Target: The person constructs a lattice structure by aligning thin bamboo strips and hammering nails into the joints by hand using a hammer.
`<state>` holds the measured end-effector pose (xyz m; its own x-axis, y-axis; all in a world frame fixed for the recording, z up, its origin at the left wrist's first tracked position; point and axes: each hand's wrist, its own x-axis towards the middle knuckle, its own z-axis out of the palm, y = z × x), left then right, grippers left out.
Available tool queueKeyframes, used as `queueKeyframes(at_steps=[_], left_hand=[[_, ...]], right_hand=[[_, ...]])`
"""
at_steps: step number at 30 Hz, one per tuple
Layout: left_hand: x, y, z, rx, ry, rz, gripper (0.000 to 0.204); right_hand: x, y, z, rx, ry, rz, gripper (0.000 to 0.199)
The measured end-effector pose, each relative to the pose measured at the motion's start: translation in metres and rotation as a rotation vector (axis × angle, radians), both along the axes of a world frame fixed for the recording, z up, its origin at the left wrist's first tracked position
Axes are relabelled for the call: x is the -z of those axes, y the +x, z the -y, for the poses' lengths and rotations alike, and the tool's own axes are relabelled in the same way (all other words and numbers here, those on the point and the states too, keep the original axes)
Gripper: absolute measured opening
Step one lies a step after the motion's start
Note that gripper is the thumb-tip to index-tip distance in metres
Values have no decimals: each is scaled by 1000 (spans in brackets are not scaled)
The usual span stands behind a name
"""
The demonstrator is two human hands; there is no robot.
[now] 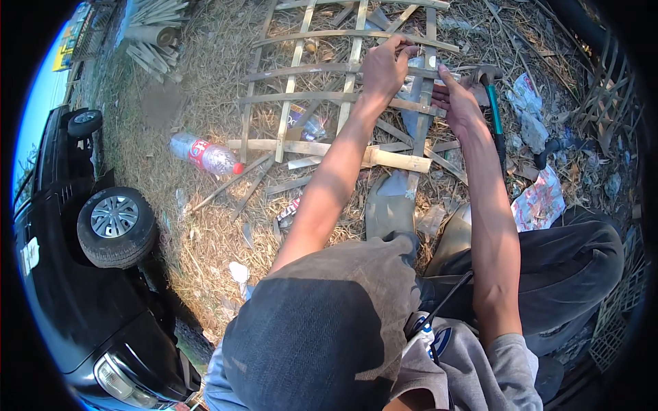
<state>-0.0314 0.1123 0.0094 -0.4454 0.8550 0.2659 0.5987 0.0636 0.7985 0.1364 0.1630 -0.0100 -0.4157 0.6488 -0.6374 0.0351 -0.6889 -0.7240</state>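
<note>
A lattice of split bamboo slats (305, 97) lies on the dry grass in front of me. Over its right side, my left hand (385, 70) has its thumb and fingertips pinched together; whatever is between them is too small to make out. My right hand (460, 103) grips the lattice's right edge, thumb up near the end of a crosswise slat and fingers bent in toward the upright slat. Just right of that hand lies a hammer (494, 109) with a green and black handle. A thicker bamboo piece (399, 159) crosses the lattice's near end, by my boot (389, 209).
A plastic bottle (204, 153) with a red cap lies left of the lattice. Bamboo strips (156, 34) are heaped at the far left. A black vehicle (103, 322) stands along the left. Crumpled wrappers (540, 198) and woven mesh (612, 329) lie on the right.
</note>
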Motion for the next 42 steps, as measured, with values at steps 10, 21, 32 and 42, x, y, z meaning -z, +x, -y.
queueKeyframes(at_steps=[10, 21, 32, 42], left_hand=[[12, -2, -6, -15, 124, 336, 14], [-10, 24, 1, 88, -135, 509, 17], [-5, 15, 8, 127, -126, 548, 13], [-13, 12, 7, 63, 62, 946, 35]], right_hand=[[7, 2, -6, -19, 2, 117, 63], [-32, 1, 2, -27, 19, 252, 62], [0, 5, -4, 37, 127, 365, 62], [-5, 11, 13, 289, 230, 179, 51]])
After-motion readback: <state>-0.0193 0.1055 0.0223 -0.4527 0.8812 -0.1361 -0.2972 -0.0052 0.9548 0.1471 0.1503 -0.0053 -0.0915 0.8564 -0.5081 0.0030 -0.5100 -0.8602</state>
